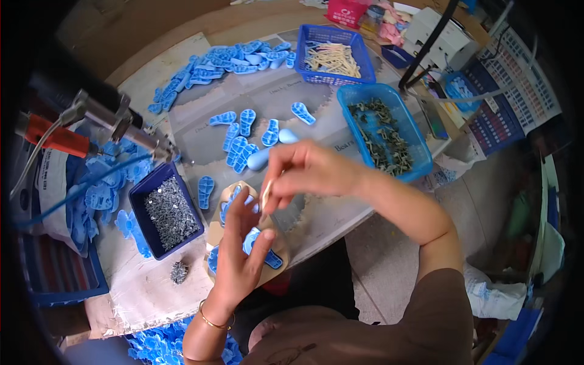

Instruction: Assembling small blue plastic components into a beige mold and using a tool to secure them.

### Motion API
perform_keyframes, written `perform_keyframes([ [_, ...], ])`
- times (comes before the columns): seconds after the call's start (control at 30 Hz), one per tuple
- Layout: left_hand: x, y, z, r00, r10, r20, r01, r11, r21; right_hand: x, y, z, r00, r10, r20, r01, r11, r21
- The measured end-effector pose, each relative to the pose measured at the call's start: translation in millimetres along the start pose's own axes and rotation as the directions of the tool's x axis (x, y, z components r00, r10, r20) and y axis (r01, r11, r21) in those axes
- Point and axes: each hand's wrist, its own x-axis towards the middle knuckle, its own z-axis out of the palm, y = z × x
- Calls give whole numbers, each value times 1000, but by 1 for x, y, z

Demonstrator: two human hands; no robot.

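My right hand reaches across from the right, its fingertips pinching a small thin cream-coloured strip. Just left of it, my left hand is raised with the thumb spread away from the fingers and nothing visible in it. Both hands are above a tan block-like holder. Blue plastic shell pieces sit in the holder, partly covered by my left hand. Beyond the hands lie several loose blue ribbed shell pieces, two of the blue pieces showing their smooth rounded side.
A dark blue tray of small metal screws stands left, with a little screw heap nearby. Farther off are a blue basket of cream strips, a light blue tray of dark green pieces, and piled blue shells. A metal-ended tool hangs at left.
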Motion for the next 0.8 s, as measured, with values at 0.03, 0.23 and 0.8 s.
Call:
perform_keyframes([
  [0.03,1,1,0,995,-83,47,83,997,-7,-6,7,14,1000,-19,4,20,996,-83],
  [0.23,-25,4,-3,961,-234,147,227,972,63,-73,-6,-53,852,-49,-521,-219,871,-441],
  [0.8,-46,4,-7,959,-244,143,272,933,-236,-158,27,-165,551,-4,-835,-485,812,-325],
])
